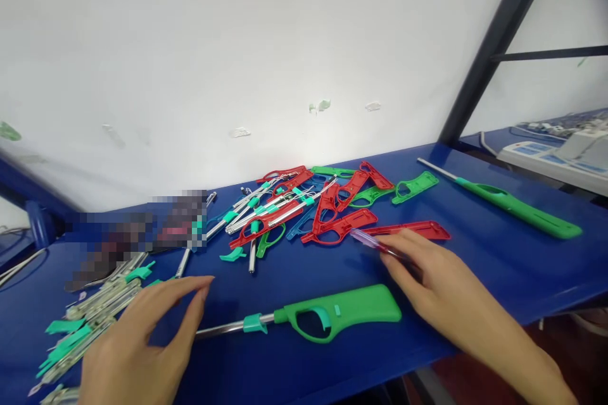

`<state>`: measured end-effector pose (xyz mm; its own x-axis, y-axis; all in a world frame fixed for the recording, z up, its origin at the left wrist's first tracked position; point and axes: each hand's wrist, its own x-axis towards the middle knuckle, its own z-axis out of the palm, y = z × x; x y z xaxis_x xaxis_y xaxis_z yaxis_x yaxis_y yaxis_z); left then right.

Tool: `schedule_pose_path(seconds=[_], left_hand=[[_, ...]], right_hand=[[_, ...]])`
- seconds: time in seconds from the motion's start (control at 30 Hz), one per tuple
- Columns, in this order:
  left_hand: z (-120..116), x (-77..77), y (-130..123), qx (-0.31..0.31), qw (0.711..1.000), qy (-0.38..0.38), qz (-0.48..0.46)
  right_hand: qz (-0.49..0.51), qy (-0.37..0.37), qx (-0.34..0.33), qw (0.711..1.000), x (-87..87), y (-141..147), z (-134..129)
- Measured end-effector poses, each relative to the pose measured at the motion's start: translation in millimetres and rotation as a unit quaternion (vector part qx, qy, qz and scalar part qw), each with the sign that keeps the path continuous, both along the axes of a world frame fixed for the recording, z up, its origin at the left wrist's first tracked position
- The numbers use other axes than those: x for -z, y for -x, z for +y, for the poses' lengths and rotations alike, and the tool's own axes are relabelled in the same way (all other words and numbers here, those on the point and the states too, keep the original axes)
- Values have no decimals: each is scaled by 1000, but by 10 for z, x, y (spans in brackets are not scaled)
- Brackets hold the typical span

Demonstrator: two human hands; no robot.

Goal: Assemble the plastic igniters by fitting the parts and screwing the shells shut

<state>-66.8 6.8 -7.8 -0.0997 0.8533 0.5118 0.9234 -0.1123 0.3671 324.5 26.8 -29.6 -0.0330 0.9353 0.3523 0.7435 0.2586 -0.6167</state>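
The left hand (142, 335)'s grip is slightly open and empty; the right hand (422, 266)'s is closed around a pen-like tool (380, 245).

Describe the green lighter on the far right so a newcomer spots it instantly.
Find the dark slanted post at the right rear of the blue table. In front of it lies a long green lighter, its metal tube pointing toward the wall. Unlike the nearer green lighter, it has no teal collar midway along its tube.
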Motion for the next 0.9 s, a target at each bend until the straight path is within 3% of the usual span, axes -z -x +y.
schedule_pose_path(seconds=[0.13, 0.23, 0.3, 0.43, 0.57, 0.7, 0.9], left_hand=[[109, -77, -93, 36, 999, -12, 10], [56, -69, -156, 41, 998, -43, 8], [-8, -45, -188, 78, 995, -60, 15], [-86, -13, -260, 173, 984, -21, 45], [-63, -35, -315, 218, 975, 17, 43], [-45, -60, -311, 231, 972, 20, 44], [-91, -92, -352, 234, 968, -55, 69]], right_hand=[[-51, -55, 5, 997, 10, 163, 66], [-81, -123, 32, 989, -51, 179, 1], [-90, -141, 17, 986, -107, 175, -91], [-93, -55, -111, 988, -140, 220, -237], [-120, 8, -170, 978, -61, 309, -229], [-115, 50, -181, 976, -35, 365, -210], [-101, 8, -163, 981, -135, 415, -251]])
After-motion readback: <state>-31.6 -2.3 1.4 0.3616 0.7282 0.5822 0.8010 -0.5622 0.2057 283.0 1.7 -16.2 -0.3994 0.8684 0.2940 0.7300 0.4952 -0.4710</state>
